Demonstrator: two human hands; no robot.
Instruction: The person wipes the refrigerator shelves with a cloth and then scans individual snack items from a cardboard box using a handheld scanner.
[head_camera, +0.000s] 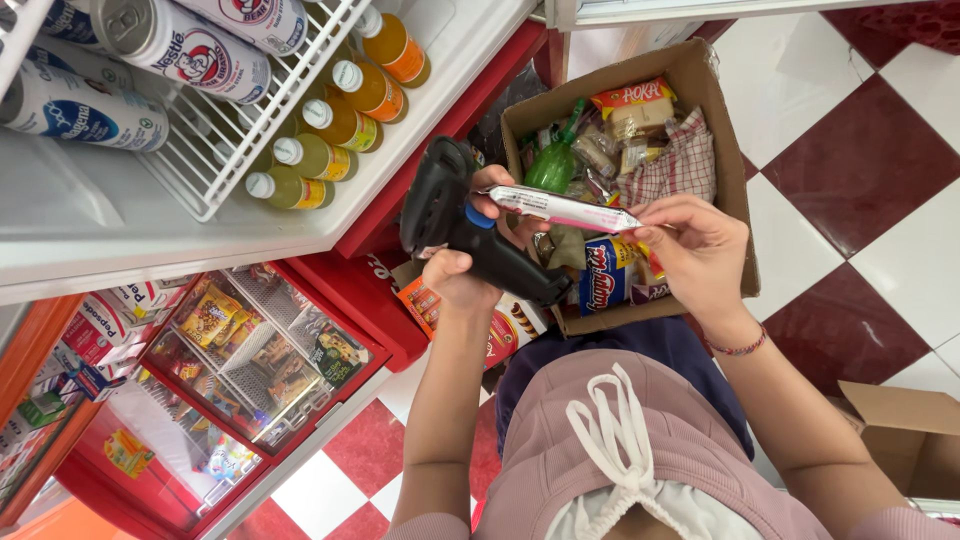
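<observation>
Snack bar, slim, in a white and pink wrapper: held level above the open cardboard box, one end pinched between thumb and fingertips of the right hand, the other end steadied by the fingertips of the left.

Scanner, black, pistol-grip, with a blue trigger button: gripped in the left hand, fingers wrapped round the handle, head just beside the bar's left end. Whether the trigger is pressed cannot be told.

Cardboard box: on the person's lap, flaps open, holding many assorted packets, a green bottle, a checked cloth and a blue snack packet.

Chest cooler, white, to the left: wire basket with white cans; a row of yellow drink bottles beside it.

Red display case, below the cooler: packaged snacks behind glass.

Floor: red and white tiles; a second cardboard box at lower right.

Status, judged: one item is at the scanner, and the box looks mostly full, so most of its contents appear unhandled.
</observation>
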